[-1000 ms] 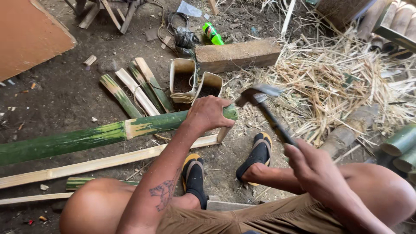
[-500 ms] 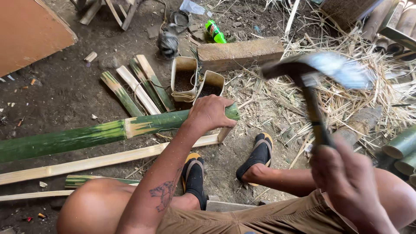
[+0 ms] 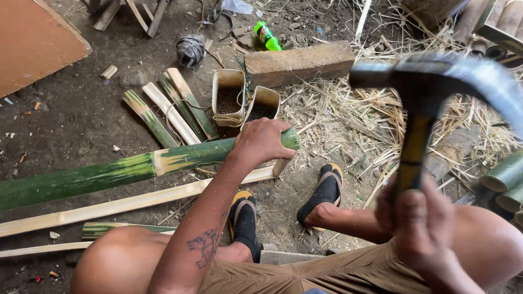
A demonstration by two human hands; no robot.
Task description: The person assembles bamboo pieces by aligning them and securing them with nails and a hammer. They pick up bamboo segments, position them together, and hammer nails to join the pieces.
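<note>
Gripping tight, the right hand [image 3: 422, 228] held a hammer [image 3: 430, 81] up high. Bamboo [image 3: 109, 171] lay low and to the left on the dirt, long side running left to right. The left hand [image 3: 261, 142] pressed its near end. Two cups [image 3: 245, 100] and a block [image 3: 299, 62] sat behind.

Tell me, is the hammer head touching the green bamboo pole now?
Apart. The head view shows the hammer raised high in the right hand, well clear of the green bamboo pole, which the left hand grips near its end.
</note>
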